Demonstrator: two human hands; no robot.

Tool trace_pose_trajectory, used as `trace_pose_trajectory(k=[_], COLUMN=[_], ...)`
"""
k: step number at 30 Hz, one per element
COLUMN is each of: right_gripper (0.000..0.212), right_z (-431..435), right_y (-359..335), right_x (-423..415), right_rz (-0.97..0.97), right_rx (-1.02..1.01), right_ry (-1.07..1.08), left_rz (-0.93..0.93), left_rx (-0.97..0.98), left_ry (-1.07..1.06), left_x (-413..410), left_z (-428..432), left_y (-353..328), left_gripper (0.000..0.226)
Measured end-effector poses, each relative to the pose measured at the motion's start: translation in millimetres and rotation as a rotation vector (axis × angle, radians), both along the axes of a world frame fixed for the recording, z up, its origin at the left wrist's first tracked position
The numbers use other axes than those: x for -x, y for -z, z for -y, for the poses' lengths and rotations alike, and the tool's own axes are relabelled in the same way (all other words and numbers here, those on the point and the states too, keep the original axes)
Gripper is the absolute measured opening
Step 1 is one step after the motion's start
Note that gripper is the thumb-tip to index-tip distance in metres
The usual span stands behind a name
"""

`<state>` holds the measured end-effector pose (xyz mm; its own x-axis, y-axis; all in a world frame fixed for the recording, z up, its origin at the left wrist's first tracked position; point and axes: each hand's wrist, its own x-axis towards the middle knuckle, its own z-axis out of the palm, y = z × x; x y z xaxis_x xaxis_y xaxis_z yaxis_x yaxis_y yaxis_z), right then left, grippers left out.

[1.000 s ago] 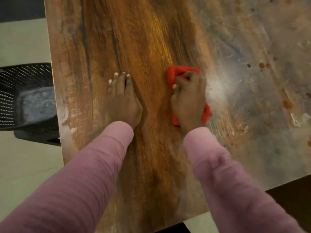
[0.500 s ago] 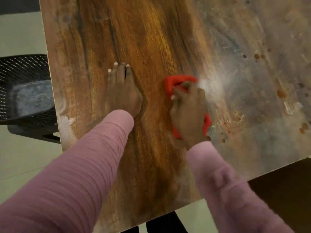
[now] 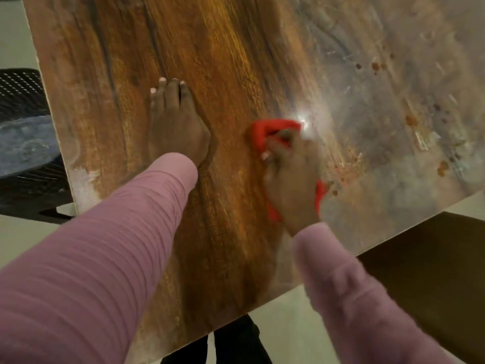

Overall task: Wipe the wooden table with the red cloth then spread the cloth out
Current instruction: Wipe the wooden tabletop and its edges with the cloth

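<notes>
red cloth (image 3: 259, 132): bright red, all bunched up, not spread out at all
cloth spot: sits on the table a bit right of the middle, right where the brown wood meets the grubby grey part
cloth grip: mostly buried under the right hand (image 3: 291, 179), red pokes out at the far end and the near-right side
wooden table (image 3: 223, 61): warm brown grain on the left and middle, right side dull grey and hazy with brown specks, whitish worn patch at the near-left edge

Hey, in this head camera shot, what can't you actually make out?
Crumpled red cloth: head view, mostly covered by the right hand gripping it.
Its fingers: head view, motion-blurred.
Brown wooden table: head view, far and right parts cut off by the frame edges.
Black mesh chair: head view, cut by the left edge.
</notes>
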<state>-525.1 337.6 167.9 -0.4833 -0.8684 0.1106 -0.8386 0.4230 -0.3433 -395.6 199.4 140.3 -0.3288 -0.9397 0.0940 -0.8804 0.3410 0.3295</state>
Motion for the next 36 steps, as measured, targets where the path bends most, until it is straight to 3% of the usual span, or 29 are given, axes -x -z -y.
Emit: trace_pose_trajectory(k=[3,5,9,12,16,19,26,33,36], right_gripper=[0.032,0.028,0.028,0.029,0.029,0.026,0.028,0.032,0.032], right_z=[-29,-30,-13,-16,-64,-84,-64,-138,-168], right_y=[1,1,-4,-4,2,4,-4,-1,4], right_x=[-38,-20,45,41,-21,-20,27,-67,-70], right_rz=[0.039,0.008,-0.040,-0.019,0.001,-0.023,-0.011,0.001,-0.019], right_rx=[0.006,0.011,-0.026,-0.039,-0.040,-0.035,-0.074,-0.086,-0.105], right_ry=[-0.207,-0.256,0.058,0.094,-0.108,-0.232,0.117,-0.201,-0.283], left_rz=[0.007,-0.009,-0.064,-0.136,-0.148,-0.115,-0.051,-0.012,-0.033], left_rx=[-0.003,0.005,0.011,-0.007,-0.054,-0.041,-0.033,-0.023,-0.014], left_ry=[0.002,0.018,0.047,0.079,0.088,0.102,0.133,0.135,0.140], left_x=[1,0,-5,1,10,10,12,13,13], left_z=[1,1,-19,-59,-87,-84,-86,-87,-87], left_y=[-1,-2,-6,-7,-3,-1,2,0,0], left_gripper=[0.053,0.053,0.052,0.053,0.052,0.053,0.056,0.057,0.056])
